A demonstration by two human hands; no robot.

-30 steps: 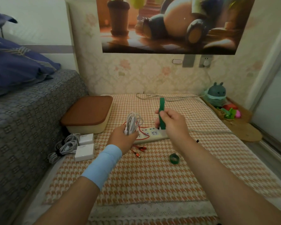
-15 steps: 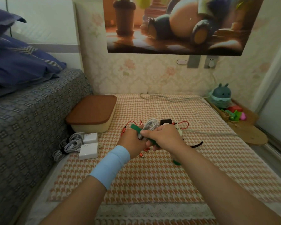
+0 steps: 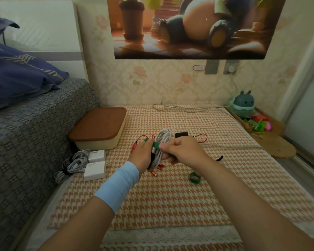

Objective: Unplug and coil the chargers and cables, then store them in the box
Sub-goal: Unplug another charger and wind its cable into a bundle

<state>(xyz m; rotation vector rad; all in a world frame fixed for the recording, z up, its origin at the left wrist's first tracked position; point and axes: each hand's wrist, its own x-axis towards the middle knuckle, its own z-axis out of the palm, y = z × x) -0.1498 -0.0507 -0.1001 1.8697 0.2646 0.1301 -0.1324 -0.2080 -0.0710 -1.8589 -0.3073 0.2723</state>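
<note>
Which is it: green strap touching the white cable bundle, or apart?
Touching. The head view shows the green strap wrapped against the white cable bundle, pinched by the right hand.

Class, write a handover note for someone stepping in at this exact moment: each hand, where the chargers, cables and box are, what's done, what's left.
Left hand grips the white cable coil; right hand pinches the green strap lying across it.
Box is closed; two white chargers with strapped cables lie beside it, outside.
Done: white cable coiled, two chargers bundled.
Left: fasten the strap, coil the red cable, open the box, store everything. A spare green strap lies on the mat.
</note>
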